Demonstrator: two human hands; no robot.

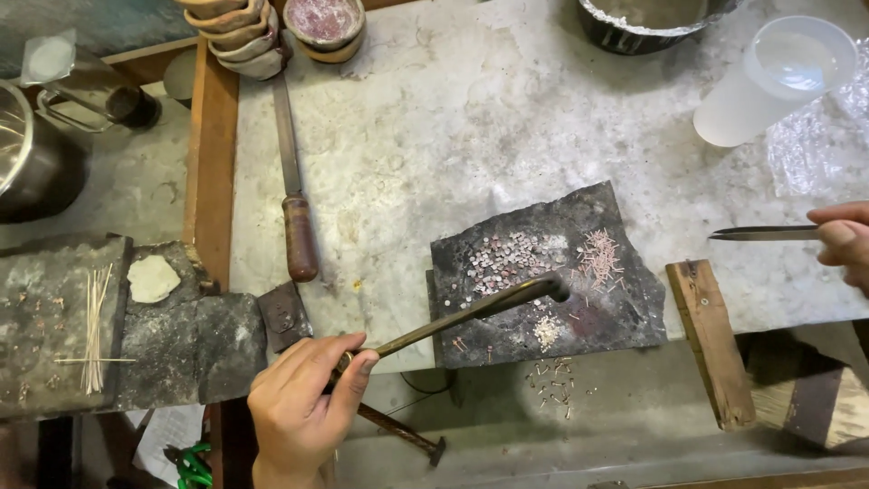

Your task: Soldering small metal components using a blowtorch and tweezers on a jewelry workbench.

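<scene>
Nearest to us, at the lower middle of the frame, our left hand [303, 407] closes around the grip of a bent metal torch pipe [471, 312], fingers curled tight and thumb on top; we hold it low and slanted so that its tip sits just above the middle of the charred block [507, 349], which seems meant to keep the hand itself off the blackened surface. Below the hand a small hammer [407, 435] lies on the lower ledge, and a few loose metal bits [552, 385] lie scattered just under the block's front edge.

On the block, the tiny round pieces [498, 258] are gathered in a patch left of the pipe tip, while a heap of short copper-coloured wire bits [597, 258] lies apart at the upper right; we judge the sorting keeps each kind within easy reach. At the right edge of the frame our right hand [846, 240] pinches a pair of tweezers [760, 233], pointed leftward toward the block but well clear of it; only part of the hand shows.

At the left, thin sticks [93, 326] rest on a dark slab [63, 299]; further up, a wooden-handled file [294, 199] lies along the stone table [453, 118]; at the far edge stand stacked clay bowls [240, 36], and at the upper right a translucent plastic cup [778, 77] lies tipped on its side.
</scene>
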